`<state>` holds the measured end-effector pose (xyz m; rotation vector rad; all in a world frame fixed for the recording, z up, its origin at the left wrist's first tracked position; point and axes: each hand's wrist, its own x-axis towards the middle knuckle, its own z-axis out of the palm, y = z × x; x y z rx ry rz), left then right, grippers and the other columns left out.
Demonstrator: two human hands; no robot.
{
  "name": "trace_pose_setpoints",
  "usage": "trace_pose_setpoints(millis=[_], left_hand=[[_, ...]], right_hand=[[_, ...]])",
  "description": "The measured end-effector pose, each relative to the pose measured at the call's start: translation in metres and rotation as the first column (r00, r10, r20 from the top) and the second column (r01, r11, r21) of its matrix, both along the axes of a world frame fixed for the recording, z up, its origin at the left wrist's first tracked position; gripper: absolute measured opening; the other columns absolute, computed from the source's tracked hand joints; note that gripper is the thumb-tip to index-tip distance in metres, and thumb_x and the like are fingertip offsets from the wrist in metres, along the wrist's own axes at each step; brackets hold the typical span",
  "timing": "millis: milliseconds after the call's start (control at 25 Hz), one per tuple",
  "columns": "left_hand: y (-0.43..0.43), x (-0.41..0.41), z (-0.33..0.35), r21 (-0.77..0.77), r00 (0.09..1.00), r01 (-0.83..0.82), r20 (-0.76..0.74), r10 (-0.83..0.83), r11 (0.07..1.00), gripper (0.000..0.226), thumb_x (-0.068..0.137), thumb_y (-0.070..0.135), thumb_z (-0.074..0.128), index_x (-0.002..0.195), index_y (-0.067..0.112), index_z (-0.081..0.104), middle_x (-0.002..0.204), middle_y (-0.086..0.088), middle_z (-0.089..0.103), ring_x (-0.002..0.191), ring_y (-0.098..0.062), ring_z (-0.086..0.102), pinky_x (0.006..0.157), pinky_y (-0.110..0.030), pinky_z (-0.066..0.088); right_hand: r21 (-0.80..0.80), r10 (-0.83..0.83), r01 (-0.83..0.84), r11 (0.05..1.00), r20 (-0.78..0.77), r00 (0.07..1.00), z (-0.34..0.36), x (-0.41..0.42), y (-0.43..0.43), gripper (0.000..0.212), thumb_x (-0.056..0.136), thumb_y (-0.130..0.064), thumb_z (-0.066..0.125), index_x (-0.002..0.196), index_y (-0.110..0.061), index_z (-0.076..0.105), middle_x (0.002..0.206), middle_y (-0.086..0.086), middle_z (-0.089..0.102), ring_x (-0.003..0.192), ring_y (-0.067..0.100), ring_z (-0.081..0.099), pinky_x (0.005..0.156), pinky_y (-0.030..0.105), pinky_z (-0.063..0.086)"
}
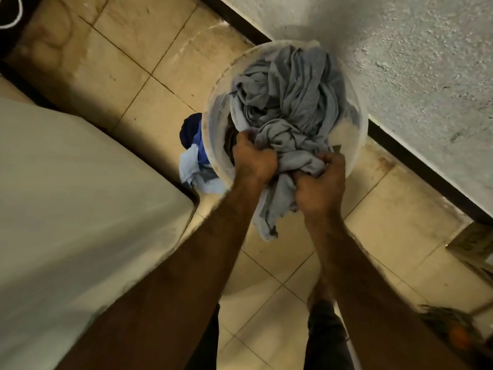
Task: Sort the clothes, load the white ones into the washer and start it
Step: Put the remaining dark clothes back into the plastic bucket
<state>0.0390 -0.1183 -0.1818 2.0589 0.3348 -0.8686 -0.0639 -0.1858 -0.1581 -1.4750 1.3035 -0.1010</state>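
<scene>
A round translucent white bucket (357, 134) stands on the tiled floor against the wall, filled with a crumpled pale grey cloth (290, 94). My left hand (253, 158) is clenched on the cloth at the bucket's near-left rim. My right hand (320, 185) grips a bunched part of the same cloth at the near rim, and a fold hangs down outside between my forearms. The white washer (74, 198) fills the left side, its lid closed. Dark blue and light blue clothes (193, 153) lie on the floor between bucket and washer.
A rough white wall (413, 62) with a dark skirting runs diagonally behind the bucket. Beige floor tiles (128, 62) stretch to the upper left. A cardboard box corner (477, 244) sits at the right edge, and a dark bristly object (453, 327) lies at the lower right.
</scene>
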Motion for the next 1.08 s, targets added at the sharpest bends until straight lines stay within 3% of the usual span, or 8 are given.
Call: trace_pose_setpoints(millis=[160, 280, 400, 560, 680, 760, 920, 1080], left_hand=[[0.026, -0.006, 0.005, 0.182, 0.663, 0.358, 0.641, -0.386, 0.916, 0.03, 0.087, 0.01, 0.06, 0.116, 0.007, 0.066, 0.123, -0.014, 0.055, 0.116, -0.022, 0.053, 0.1, -0.032, 0.047], [0.045, -0.014, 0.002, 0.212, 0.677, 0.566, 0.433, -0.596, 0.797, 0.015, 0.089, 0.019, 0.058, 0.096, 0.009, 0.068, 0.099, -0.007, 0.062, 0.089, -0.02, 0.059, 0.077, -0.036, 0.051], [0.047, -0.025, -0.007, 0.339, 0.346, 0.875, 0.059, -0.937, 0.344, 0.029, 0.091, 0.035, 0.048, 0.107, 0.017, 0.065, 0.109, -0.005, 0.065, 0.102, -0.027, 0.062, 0.085, -0.04, 0.052], [0.02, -0.014, -0.028, 0.101, 0.131, 0.989, -0.23, -0.964, 0.11, 0.044, 0.106, 0.031, 0.039, 0.146, 0.015, 0.046, 0.152, -0.012, 0.046, 0.14, -0.031, 0.041, 0.116, -0.034, 0.025], [0.008, -0.005, -0.058, 0.059, 0.072, 0.997, -0.429, -0.901, 0.052, 0.049, 0.105, 0.042, 0.034, 0.15, 0.023, 0.042, 0.154, -0.007, 0.042, 0.14, -0.027, 0.04, 0.118, -0.044, 0.029], [0.01, -0.005, -0.064, 0.067, -0.01, 0.997, -0.485, -0.875, -0.049, 0.045, 0.104, 0.043, 0.034, 0.143, 0.026, 0.05, 0.145, -0.001, 0.051, 0.13, -0.023, 0.047, 0.112, -0.042, 0.036], [0.029, 0.002, -0.048, 0.459, 0.356, 0.853, -0.166, -0.919, 0.248, 0.034, 0.094, 0.047, 0.046, 0.108, 0.025, 0.068, 0.103, -0.001, 0.067, 0.091, -0.024, 0.062, 0.076, -0.033, 0.045], [0.044, 0.01, -0.035, 0.463, 0.593, 0.638, 0.216, -0.776, 0.616, 0.031, 0.088, 0.041, 0.048, 0.101, 0.02, 0.065, 0.095, -0.001, 0.065, 0.086, -0.022, 0.061, 0.073, -0.033, 0.05]], right_hand=[[0.124, -0.22, 0.21, 0.97, 0.068, 0.973, -0.033, 0.04, -0.012, 0.023, 0.089, -0.001, 0.062, 0.111, -0.006, 0.057, 0.108, 0.01, 0.066, 0.102, 0.029, 0.066, 0.094, 0.051, 0.056], [0.343, -0.273, 0.23, 0.911, 0.08, 0.959, -0.059, 0.05, -0.008, 0.034, 0.094, 0.008, 0.052, 0.123, -0.009, 0.053, 0.135, 0.019, 0.06, 0.123, 0.038, 0.059, 0.106, 0.053, 0.049], [0.378, -0.073, 0.067, 0.923, 0.003, 0.997, -0.07, 0.053, -0.01, 0.057, 0.096, 0.001, 0.057, 0.149, -0.008, 0.039, 0.147, 0.018, 0.051, 0.132, 0.035, 0.053, 0.111, 0.048, 0.045], [-0.139, 0.278, -0.303, 0.943, -0.177, 0.944, -0.048, 0.04, -0.006, 0.078, 0.085, -0.018, 0.063, 0.154, -0.007, 0.031, 0.156, 0.017, 0.039, 0.144, 0.035, 0.037, 0.119, 0.04, 0.035], [-0.668, 0.4, -0.445, 0.596, -0.234, 0.886, -0.029, 0.041, -0.016, 0.095, 0.082, -0.037, 0.062, 0.162, -0.017, 0.013, 0.167, 0.022, 0.007, 0.154, 0.039, 0.01, 0.122, 0.052, 0.025], [-0.546, 0.575, -0.731, 0.41, -0.466, 0.672, -0.038, 0.059, -0.034, 0.098, 0.082, -0.046, 0.062, 0.162, -0.029, 0.006, 0.167, 0.022, -0.006, 0.154, 0.046, -0.002, 0.115, 0.066, 0.031], [-0.093, 0.729, -0.952, 0.292, -0.623, 0.285, -0.084, 0.064, -0.049, 0.08, 0.091, -0.048, 0.052, 0.16, -0.031, 0.014, 0.168, 0.017, -0.005, 0.153, 0.045, 0.001, 0.117, 0.064, 0.027], [0.064, 0.72, -0.9, 0.432, -0.626, 0.301, -0.11, 0.044, -0.063, 0.057, 0.09, -0.033, 0.058, 0.144, -0.022, 0.044, 0.149, 0.019, 0.04, 0.131, 0.045, 0.046, 0.103, 0.056, 0.046]])
